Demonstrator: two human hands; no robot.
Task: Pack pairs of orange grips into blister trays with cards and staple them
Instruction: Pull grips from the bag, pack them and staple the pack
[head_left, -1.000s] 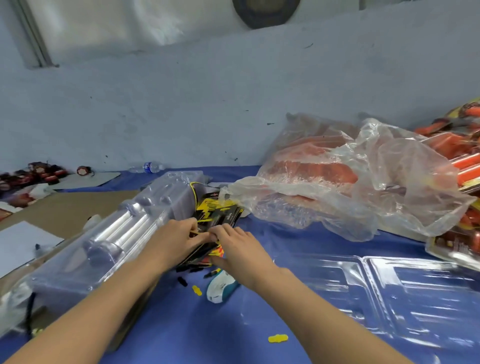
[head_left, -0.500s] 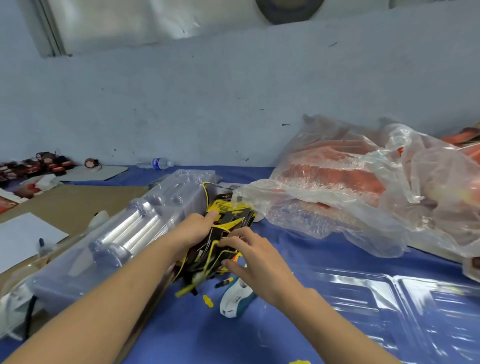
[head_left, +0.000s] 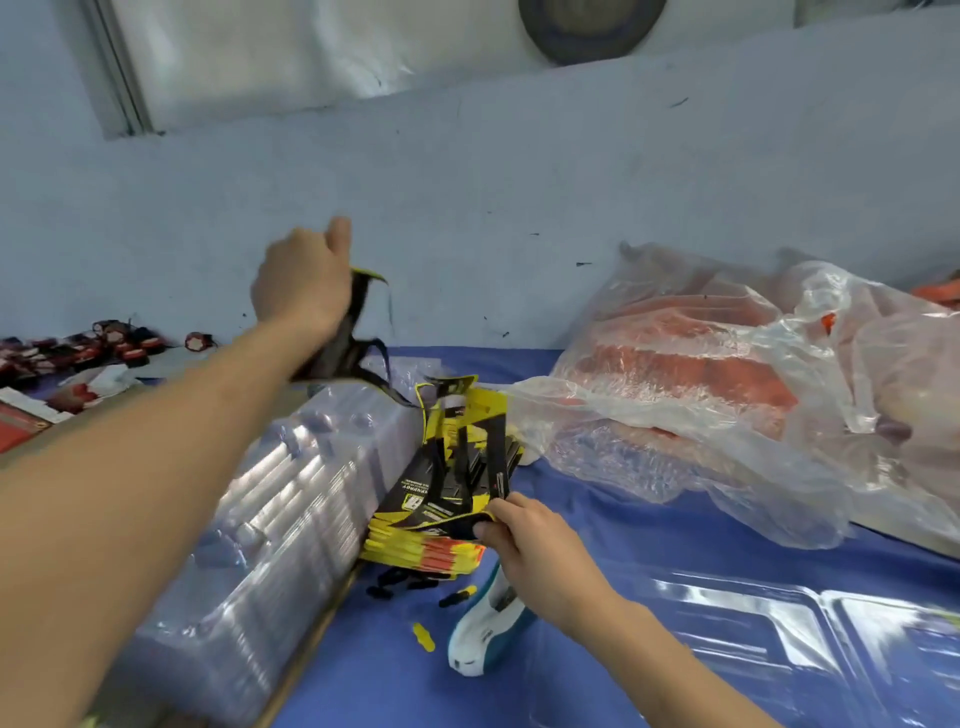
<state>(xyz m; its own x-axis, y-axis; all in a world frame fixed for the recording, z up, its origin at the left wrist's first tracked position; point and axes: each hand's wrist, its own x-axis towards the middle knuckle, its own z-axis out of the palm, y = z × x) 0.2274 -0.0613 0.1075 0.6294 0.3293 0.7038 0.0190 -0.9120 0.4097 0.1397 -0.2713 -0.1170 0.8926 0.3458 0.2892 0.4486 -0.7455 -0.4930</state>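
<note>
**A:** Where is the card stack (head_left: 421, 553)?

**B:** It lies on the blue cloth (head_left: 363, 670). The stacked blister trays (head_left: 291, 499), a long clear block, lie right against its left side.

**A:** And the hands?

**B:** The left hand (head_left: 298, 283) is up in the air, above and to the left of the card stack. Its fingers are curled round a raised card (head_left: 350, 340), black with a yellow edge, and the thumb sticks up. The card is blurred. Its lower end trails down toward the far end of the stack, and I cannot tell whether it touches.

**A:** The right one?

**B:** The right hand (head_left: 540, 545) is at the near right corner of the stack. Thumb and fingertips pinch the near edge of the loose cards (head_left: 457, 457), which stand fanned up on top of the stack.

**A:** Is the stapler about?

**B:** Yes, the stapler (head_left: 485, 631), white and teal, lies on the cloth just nearer than the stack, with its far end hidden behind the right hand. A yellow scrap (head_left: 423, 636) lies on the cloth, also just nearer than the stack.

**A:** And the grips?

**B:** The bag of orange grips (head_left: 675, 374), clear and crumpled, lies to the right of the stack, and its edge reaches the stack's far end. The open blister trays (head_left: 779, 639) lie flat, well to the right of the stack and nearer.
</note>
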